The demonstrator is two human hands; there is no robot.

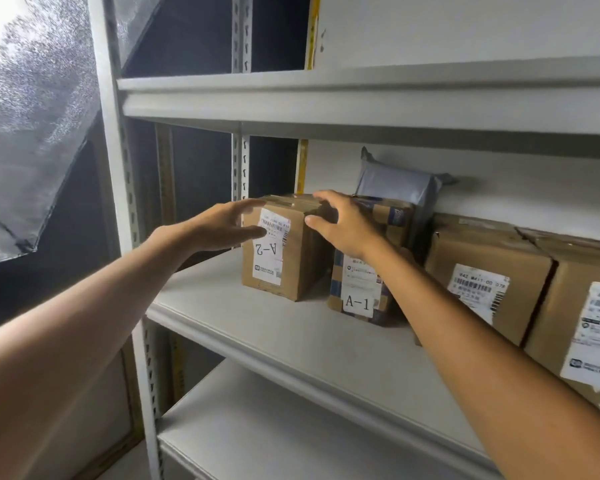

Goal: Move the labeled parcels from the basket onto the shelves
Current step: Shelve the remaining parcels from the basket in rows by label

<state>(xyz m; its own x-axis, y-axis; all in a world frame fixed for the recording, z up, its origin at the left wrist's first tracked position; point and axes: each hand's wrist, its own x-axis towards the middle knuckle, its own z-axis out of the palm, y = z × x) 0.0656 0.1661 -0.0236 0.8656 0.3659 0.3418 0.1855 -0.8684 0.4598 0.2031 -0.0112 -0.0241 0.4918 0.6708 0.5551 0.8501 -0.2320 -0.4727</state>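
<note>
The A-2 box [281, 268] stands on the middle shelf [257, 327], well in from the front lip, with its label upside down. The left hand [222, 223] lies on its top corner at 10 o'clock and the right hand [343, 223] on the corner at 2 o'clock. Both are spread wide, with the fingers laid on the box rather than wrapped round it. The basket is out of view. The likeliest slip, as I judge it, is at the right forearm, which crosses just in front of the A-1 box [357, 299] at 4 o'clock. A careless pull back could drag that box toward the lip. A shove toward 3 o'clock would knock A-2 into A-1 and disturb the grey mailer [395, 185] leaning behind at 1 o'clock. The inverted label may also be misread.
</note>
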